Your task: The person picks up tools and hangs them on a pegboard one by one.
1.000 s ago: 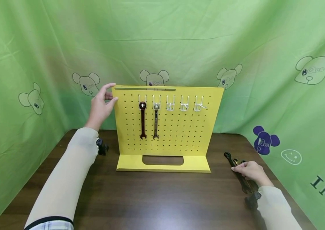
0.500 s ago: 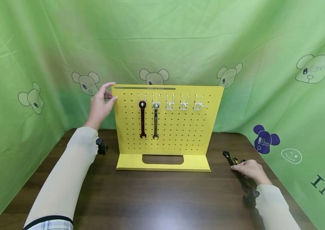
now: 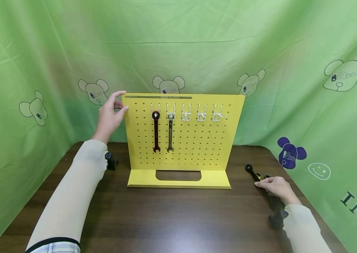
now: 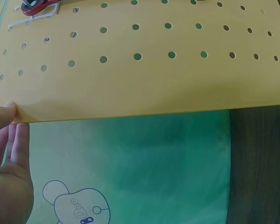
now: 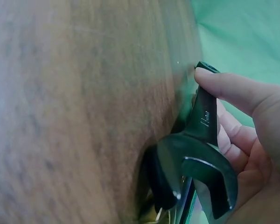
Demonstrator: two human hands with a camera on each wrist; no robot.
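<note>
At its upper left edge, the yellow pegboard (image 3: 140,140) is gripped by my left hand (image 3: 110,116), thumb in front and fingers behind. My right hand (image 3: 276,188) pinches a black combination wrench (image 3: 252,172) at the table's right side. Its ring end points away from me; in the right wrist view its open-jaw end (image 5: 200,154) is close to the camera, the thumb lying on the shank. More wrenches (image 3: 266,177) lie under and beside that hand, mostly hidden. On the board hang a dark reddish wrench (image 3: 156,135) and a grey wrench (image 3: 170,135), ring ends up.
Several white wire hooks (image 3: 202,115) line the board's upper part; three to the right of the grey wrench bear nothing. The board's base (image 3: 178,184) stands on the brown wooden table (image 3: 172,218). A green cloth (image 3: 197,45) hangs behind and at both sides.
The wrench in my right hand has shifted and lifted slightly; its near end, visible below the hand earlier, is now harder to make out. My left hand keeps its grip on the board.
</note>
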